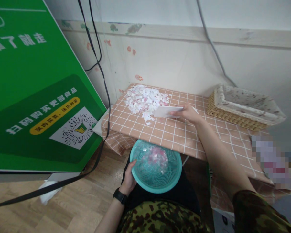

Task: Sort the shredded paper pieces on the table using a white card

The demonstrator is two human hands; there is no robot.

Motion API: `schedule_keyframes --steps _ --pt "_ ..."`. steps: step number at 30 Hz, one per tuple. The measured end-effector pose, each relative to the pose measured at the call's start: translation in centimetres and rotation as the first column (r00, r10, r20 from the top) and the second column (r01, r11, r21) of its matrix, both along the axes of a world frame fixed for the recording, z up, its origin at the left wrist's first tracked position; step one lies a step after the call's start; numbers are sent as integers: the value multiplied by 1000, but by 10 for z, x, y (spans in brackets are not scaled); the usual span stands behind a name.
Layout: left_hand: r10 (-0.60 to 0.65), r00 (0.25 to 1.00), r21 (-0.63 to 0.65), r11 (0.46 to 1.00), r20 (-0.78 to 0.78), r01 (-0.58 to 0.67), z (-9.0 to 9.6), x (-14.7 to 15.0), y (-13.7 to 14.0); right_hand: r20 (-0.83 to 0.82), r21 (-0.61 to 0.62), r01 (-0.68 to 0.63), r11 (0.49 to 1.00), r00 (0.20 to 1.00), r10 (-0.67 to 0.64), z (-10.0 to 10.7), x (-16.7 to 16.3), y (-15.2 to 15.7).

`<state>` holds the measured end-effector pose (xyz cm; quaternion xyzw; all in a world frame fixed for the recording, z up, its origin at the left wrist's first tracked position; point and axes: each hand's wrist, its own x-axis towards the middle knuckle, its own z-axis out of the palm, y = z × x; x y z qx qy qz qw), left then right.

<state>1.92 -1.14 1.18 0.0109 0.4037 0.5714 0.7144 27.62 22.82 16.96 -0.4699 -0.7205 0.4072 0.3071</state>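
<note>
My left hand [129, 178] grips the left rim of a round teal plastic colander [171, 174], held over my lap just below the table's front edge. Inside it lie small white and pink paper scraps [157, 158]. Over the tabletop, my right hand [188, 112] is closed on a flat white card [166, 112], whose left end meets the near right side of a scrap heap. This heap of torn paper scraps [144, 99] is mostly white with some pink. A few scraps lie loose around it, and part of the heap is hidden behind the card.
A brown-and-white checked cloth [178, 134] covers the table. At the right stands a cloth-lined wicker basket [237, 113]. A large green sign panel [38, 84] fills the left side, with a black strap [104, 87] hanging before it. The wall is behind the table.
</note>
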Motion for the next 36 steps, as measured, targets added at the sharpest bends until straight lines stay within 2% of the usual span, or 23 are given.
schedule_keyframes --steps 4,10,17,19,21,25,28,34,36 --pt "8 1000 11 1000 -15 -8 -2 -1 0 53 -49 -95 994 994 97 8 14 0" --pt "-19 1000 42 999 9 19 -3 -2 -1 21 -31 -25 999 999 25 7 16 -4" --pt "4 1000 30 1000 3 -4 -2 -2 -1 68 -72 -190 979 978 195 13 7 -17" --pt "4 1000 18 1000 7 -5 1 -3 1 89 -21 -158 987 983 160 13 11 -22" --pt "7 1000 -4 1000 9 -7 5 -5 2 121 66 -75 995 990 67 11 15 -30" --pt "25 1000 -39 999 -11 -26 14 -11 7 194 213 41 976 977 -83 1 14 -60" --pt "36 999 -16 999 -40 -37 21 -18 9 181 246 82 966 975 -129 -5 6 -84" --pt "-13 999 -25 1000 -46 12 35 -29 12 180 245 33 969 980 -79 -6 -6 -110" --pt "-27 999 -29 999 -39 26 39 -32 13 163 297 100 950 974 -154 -9 -4 -111"
